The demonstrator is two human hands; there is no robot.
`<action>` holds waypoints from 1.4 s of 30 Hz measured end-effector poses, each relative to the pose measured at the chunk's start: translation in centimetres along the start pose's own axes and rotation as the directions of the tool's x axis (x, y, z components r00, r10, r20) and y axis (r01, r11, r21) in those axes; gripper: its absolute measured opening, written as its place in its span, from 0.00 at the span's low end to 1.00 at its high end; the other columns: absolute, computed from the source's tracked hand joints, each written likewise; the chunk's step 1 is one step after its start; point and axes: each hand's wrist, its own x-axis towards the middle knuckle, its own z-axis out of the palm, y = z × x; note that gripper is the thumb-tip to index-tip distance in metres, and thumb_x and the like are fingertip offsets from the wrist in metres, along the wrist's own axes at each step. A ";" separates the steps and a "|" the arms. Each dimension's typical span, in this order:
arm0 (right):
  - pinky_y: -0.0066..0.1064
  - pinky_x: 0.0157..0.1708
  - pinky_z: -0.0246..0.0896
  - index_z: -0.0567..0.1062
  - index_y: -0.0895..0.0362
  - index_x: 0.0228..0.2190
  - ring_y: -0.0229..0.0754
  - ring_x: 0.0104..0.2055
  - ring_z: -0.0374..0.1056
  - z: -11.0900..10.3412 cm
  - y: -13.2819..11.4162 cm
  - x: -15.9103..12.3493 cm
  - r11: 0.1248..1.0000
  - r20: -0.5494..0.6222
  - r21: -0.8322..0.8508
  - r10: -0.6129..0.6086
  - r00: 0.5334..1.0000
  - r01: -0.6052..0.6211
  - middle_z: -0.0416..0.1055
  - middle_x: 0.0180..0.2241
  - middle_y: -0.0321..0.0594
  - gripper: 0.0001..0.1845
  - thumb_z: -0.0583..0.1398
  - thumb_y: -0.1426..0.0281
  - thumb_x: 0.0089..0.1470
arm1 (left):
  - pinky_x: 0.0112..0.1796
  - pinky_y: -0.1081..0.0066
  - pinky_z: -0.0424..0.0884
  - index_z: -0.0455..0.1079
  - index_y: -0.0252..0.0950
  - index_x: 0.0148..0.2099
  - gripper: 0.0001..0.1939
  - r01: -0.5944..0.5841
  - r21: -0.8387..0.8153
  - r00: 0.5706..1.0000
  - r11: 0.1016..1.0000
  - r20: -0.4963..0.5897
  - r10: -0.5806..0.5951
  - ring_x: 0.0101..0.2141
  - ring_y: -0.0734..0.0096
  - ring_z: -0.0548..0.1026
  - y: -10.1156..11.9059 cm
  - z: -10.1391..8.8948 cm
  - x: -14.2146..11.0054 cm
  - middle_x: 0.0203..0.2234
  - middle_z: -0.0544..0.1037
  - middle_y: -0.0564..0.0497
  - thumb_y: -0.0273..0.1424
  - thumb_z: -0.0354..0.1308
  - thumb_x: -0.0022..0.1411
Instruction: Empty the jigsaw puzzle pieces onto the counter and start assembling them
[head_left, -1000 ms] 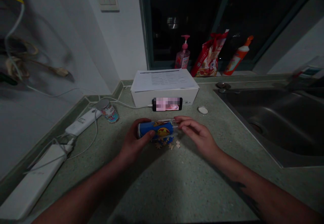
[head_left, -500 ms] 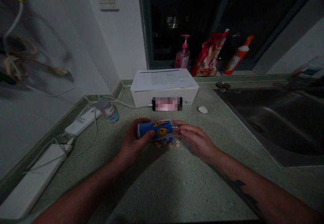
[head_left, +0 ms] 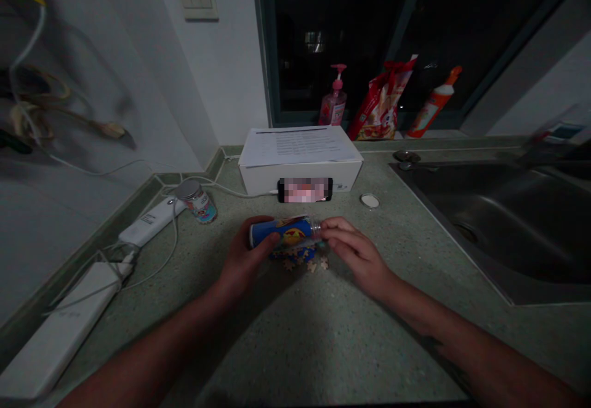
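Observation:
A clear jar with a blue label lies nearly on its side in the air, its threaded mouth facing right. My left hand is wrapped around its base end, thumb along the near side. At the mouth, my right hand has its fingers drawn together against the rim; what is between the fingertips is hidden. Just below the jar, several small jigsaw puzzle pieces lie in a pile on the counter, some blue, some plain wood-coloured.
A round lid lies right of a phone leaning on a white box. Another jar stands at left by a power strip and cables. The sink is at right. Bottles and a red bag stand by the window.
My right fingers have shifted at the jar's mouth and bent more. The jar has tilted and turned slightly in my left hand, and more blue pieces show below it.

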 end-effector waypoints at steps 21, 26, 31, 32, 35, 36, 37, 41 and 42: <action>0.39 0.39 0.69 0.85 0.53 0.38 0.43 0.30 0.73 0.0 0.8 -0.1 0.859 0.100 0.378 0.332 0.938 -0.345 0.78 0.28 0.38 0.18 0.64 0.53 0.68 | 0.40 0.60 0.80 0.75 0.37 0.50 0.25 -0.032 0.028 0.998 0.999 0.054 0.030 0.40 0.56 0.83 0.2 0.1 -0.4 0.41 0.83 0.45 0.46 0.73 0.57; 0.41 0.39 0.70 0.87 0.52 0.42 0.41 0.30 0.72 -0.4 0.4 0.2 0.886 0.159 0.338 0.279 0.947 -0.317 0.81 0.41 0.44 0.20 0.61 0.53 0.70 | 0.40 0.59 0.80 0.76 0.38 0.50 0.23 -0.045 0.041 0.998 0.998 0.055 0.043 0.40 0.56 0.82 -0.3 -0.1 0.0 0.41 0.83 0.43 0.45 0.73 0.58; 0.45 0.50 0.70 0.87 0.49 0.47 0.50 0.45 0.75 -0.5 -0.1 0.3 0.942 0.197 0.210 0.220 0.955 -0.260 0.78 0.30 0.42 0.21 0.57 0.54 0.74 | 0.40 0.56 0.80 0.76 0.39 0.50 0.24 -0.067 0.051 0.996 0.996 0.058 0.064 0.40 0.52 0.82 -0.7 -0.3 0.2 0.42 0.84 0.41 0.47 0.73 0.57; 0.43 0.47 0.70 0.87 0.49 0.48 0.49 0.46 0.75 -0.5 -0.1 0.2 0.947 0.208 0.208 0.203 0.957 -0.246 0.79 0.32 0.42 0.22 0.56 0.53 0.74 | 0.40 0.56 0.80 0.76 0.39 0.50 0.24 -0.066 0.053 0.996 0.996 0.067 0.062 0.40 0.52 0.82 -0.6 -0.3 0.2 0.42 0.84 0.41 0.47 0.73 0.57; 0.40 0.39 0.72 0.85 0.48 0.53 0.45 0.40 0.75 -0.5 -0.1 0.2 0.947 0.221 0.219 0.188 0.957 -0.237 0.80 0.45 0.45 0.21 0.57 0.53 0.73 | 0.41 0.56 0.79 0.76 0.39 0.49 0.24 -0.054 0.056 0.996 0.997 0.072 0.050 0.40 0.53 0.81 -0.5 -0.2 0.1 0.41 0.83 0.42 0.47 0.73 0.57; 0.40 0.39 0.72 0.84 0.47 0.54 0.45 0.39 0.75 -0.5 -0.1 0.1 0.946 0.216 0.219 0.194 0.957 -0.241 0.80 0.46 0.45 0.21 0.57 0.53 0.73 | 0.41 0.57 0.79 0.76 0.39 0.50 0.24 -0.055 0.055 0.997 0.997 0.066 0.051 0.40 0.54 0.81 -0.5 -0.2 0.1 0.41 0.83 0.42 0.46 0.73 0.57; 0.41 0.40 0.72 0.84 0.47 0.55 0.45 0.39 0.75 -0.5 -0.1 0.1 0.945 0.211 0.217 0.200 0.957 -0.245 0.81 0.42 0.44 0.21 0.57 0.53 0.73 | 0.42 0.57 0.79 0.76 0.39 0.50 0.24 -0.059 0.054 0.997 0.997 0.062 0.056 0.40 0.54 0.81 -0.4 -0.2 0.1 0.42 0.83 0.42 0.46 0.73 0.57; 0.43 0.45 0.70 0.83 0.48 0.56 0.51 0.46 0.75 -0.5 -0.1 0.2 0.922 0.198 0.271 0.229 0.953 -0.278 0.74 0.22 0.39 0.21 0.57 0.55 0.73 | 0.41 0.59 0.80 0.75 0.39 0.51 0.25 -0.084 0.063 0.994 0.995 0.077 0.079 0.41 0.54 0.81 -0.3 -0.2 0.2 0.42 0.83 0.42 0.47 0.72 0.57; 0.42 0.43 0.70 0.84 0.49 0.55 0.50 0.42 0.75 -0.4 -0.1 0.2 0.899 0.204 0.314 0.249 0.947 -0.304 0.74 0.22 0.38 0.21 0.57 0.55 0.73 | 0.41 0.59 0.80 0.75 0.39 0.51 0.25 -0.093 0.067 0.993 0.993 0.081 0.087 0.41 0.54 0.81 -0.1 -0.3 0.2 0.42 0.83 0.43 0.47 0.72 0.57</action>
